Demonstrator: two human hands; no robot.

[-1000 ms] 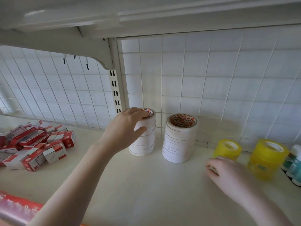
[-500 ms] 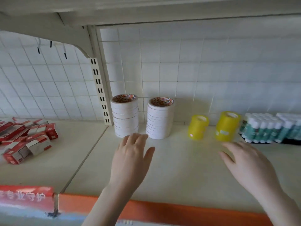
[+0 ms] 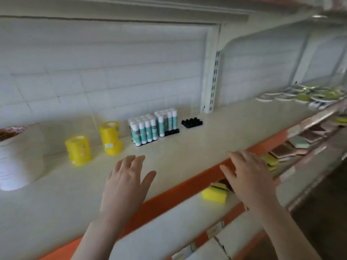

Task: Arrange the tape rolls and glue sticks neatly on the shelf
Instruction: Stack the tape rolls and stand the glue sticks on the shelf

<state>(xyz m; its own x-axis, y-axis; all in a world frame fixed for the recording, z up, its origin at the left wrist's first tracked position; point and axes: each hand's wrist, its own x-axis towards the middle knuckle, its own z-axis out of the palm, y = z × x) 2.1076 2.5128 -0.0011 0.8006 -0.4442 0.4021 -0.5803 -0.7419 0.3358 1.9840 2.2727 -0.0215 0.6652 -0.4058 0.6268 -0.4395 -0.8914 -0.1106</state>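
- Shelf [image 3: 187, 147]: cream surface, orange front edge running from lower left up to the right. Frame is motion-blurred.
- Back wall [image 3: 112, 62]: white tile pattern behind a wire grid; slotted upright post [image 3: 212, 85] at the back edge, right of centre.
- White tape stack [image 3: 16, 156]: at the far left of the shelf, partly cut off by the frame; brown-red core visible on top. Heavily blurred.
- Left hand [image 3: 127, 182]: over the shelf near the front edge, palm down, fingers spread and straight. Grip released, holding nothing.
- Right hand [image 3: 246, 175]: over the orange front edge, right of the left hand, fingers extended. Grip released, holding nothing.
- Yellow tape stacks: shorter one [image 3: 78, 150] towards the middle of the shelf depth; taller one [image 3: 111, 137] just beside it to the right, nearer the back edge. Both upright, apart from each other.
- Glue sticks [image 3: 148, 128]: white caps, teal labels, standing upright in black trays near the back edge, right of the yellow tape. Two clusters, rear one [image 3: 167, 120] set further back.
- Black tray [image 3: 191, 122]: just right of the glue sticks, near the post.
- Yellow sponge [image 3: 214, 194]: on the lower shelf, below the orange edge, next to the right hand in the frame.
- Far right of the shelf: flat greenish-white items [image 3: 300, 94], too blurred to identify.
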